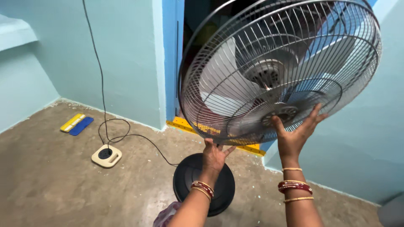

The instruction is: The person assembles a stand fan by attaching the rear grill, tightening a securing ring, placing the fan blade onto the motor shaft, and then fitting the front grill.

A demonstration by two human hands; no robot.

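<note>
Head view: both hands, left hand (215, 155) and right hand (294, 134), press open palms under the fan grille (280, 69), steadying the tilted cage above its black base (204, 185).

The speckled brown concrete floor (54, 185) carries the round black fan base (219, 185), standing near the middle. Left of it lies a cream square socket box (106, 156) with a thin black cable (139, 136) looping across. Farther left, beside the wall, lie a flat yellow plastic piece (71, 122) and a flat blue plastic piece (81, 125), touching.
</note>
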